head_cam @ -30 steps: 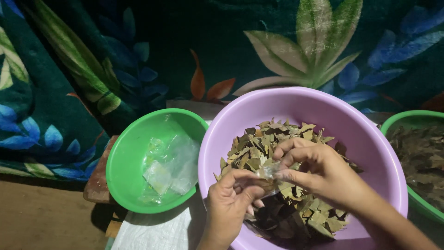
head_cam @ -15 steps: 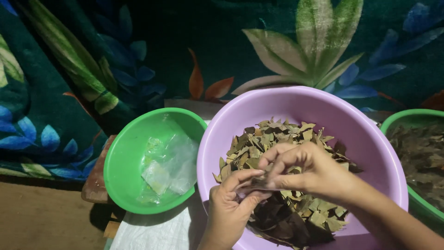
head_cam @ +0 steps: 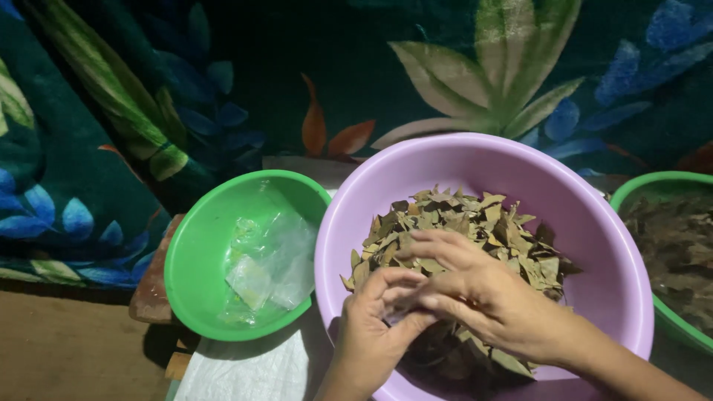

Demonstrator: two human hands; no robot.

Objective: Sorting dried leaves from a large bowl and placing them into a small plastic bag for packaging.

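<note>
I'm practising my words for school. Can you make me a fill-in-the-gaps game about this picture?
1. The dried leaves lie in a ____ bowl.
2. The clear plastic bags lie in a ____ bowl.
3. The left hand and right hand meet over the ____.

Missing words: purple; green; leaves

We see 2 hands (head_cam: 445, 312) crowding the purple basin's (head_cam: 594, 223) near half; its far leaf pile (head_cam: 460, 215) lies open. Green bowls (head_cam: 193, 252) flank it closely, leaving little gap between.
</note>
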